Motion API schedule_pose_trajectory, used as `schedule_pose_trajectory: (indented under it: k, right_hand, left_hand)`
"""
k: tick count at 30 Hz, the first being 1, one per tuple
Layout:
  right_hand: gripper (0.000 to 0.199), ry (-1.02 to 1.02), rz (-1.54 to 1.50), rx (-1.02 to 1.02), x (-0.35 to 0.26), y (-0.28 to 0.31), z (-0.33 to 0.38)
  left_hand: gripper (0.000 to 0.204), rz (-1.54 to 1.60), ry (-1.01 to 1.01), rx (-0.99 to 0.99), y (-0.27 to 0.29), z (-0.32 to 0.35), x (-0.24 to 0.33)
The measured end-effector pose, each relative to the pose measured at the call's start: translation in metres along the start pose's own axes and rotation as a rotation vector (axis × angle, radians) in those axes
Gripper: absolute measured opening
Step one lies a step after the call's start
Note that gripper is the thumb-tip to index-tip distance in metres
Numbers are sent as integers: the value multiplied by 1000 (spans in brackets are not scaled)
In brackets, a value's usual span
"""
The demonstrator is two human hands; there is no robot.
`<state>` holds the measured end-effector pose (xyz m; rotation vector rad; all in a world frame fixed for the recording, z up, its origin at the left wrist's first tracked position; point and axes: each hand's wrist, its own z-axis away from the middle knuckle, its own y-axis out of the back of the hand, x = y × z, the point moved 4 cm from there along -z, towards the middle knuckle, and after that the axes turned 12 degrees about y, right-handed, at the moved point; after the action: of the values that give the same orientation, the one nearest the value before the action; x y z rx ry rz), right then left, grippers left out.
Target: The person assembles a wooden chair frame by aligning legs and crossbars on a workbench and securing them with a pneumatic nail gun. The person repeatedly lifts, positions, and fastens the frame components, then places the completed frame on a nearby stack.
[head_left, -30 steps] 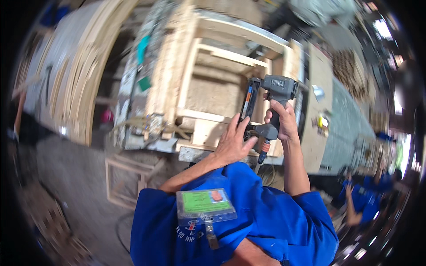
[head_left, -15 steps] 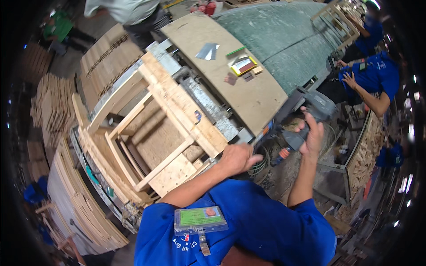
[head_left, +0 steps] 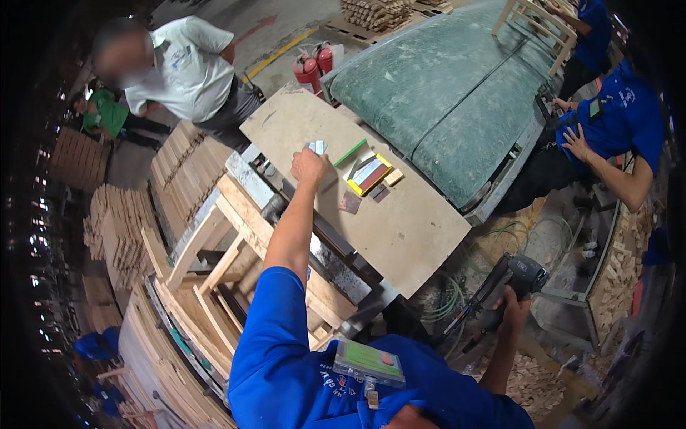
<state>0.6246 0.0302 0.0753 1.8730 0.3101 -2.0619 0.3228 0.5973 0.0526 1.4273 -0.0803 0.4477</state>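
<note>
My left hand (head_left: 309,164) reaches out over a tan board (head_left: 400,239), its fingers closed at a few flat silver-grey strips (head_left: 319,146), which look like strips of nails or staples. The fingertips are partly hidden. On the right, my right hand (head_left: 512,309) grips the handle of a dark nail gun (head_left: 525,275), held low beside the board. Near the left hand on the board lie an open yellow-and-green box (head_left: 368,171), a small wood block (head_left: 393,180) and dark reddish sandpaper-like pieces (head_left: 350,202).
A pale wooden frame (head_left: 246,211) stands left of the board, with stacked wood parts (head_left: 118,229) beyond. A green-covered table (head_left: 429,86) lies ahead. A person in a white shirt (head_left: 193,68) stands far left; another in blue (head_left: 629,121) works at right. Hoses (head_left: 446,304) coil below.
My left hand has moved from the near end of the wooden frame forward to the silver-grey strips. The nail gun in my right hand has come lower and nearer. The view has shifted.
</note>
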Motion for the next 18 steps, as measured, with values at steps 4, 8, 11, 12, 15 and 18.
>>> schedule_pose_trajectory:
  k: [4, 8, 11, 12, 15, 18]
  right_hand:
    - [28, -32, -31, -69, -36, -24, 5]
    - [31, -56, -67, -169, -59, -36, 0]
    - [32, -72, -179, -322, -77, -60, -7]
    - [33, -61, -211, -342, -82, -73, -8]
    - [33, -72, -342, -444, -98, -108, -8]
    - [35, -43, -407, -636, -116, -152, -2]
  left_hand:
    - [42, 31, 106, -73, -10, -12, 6]
    - [29, 176, -28, 42, 6, -10, -11]
    - [21, 652, -74, 38, 15, 19, -33]
    - [19, 892, -60, -100, 13, 39, -36]
    - [11, 1112, -101, -547, 14, 157, -6]
    - [11, 1244, -204, -711, 37, 256, 9]
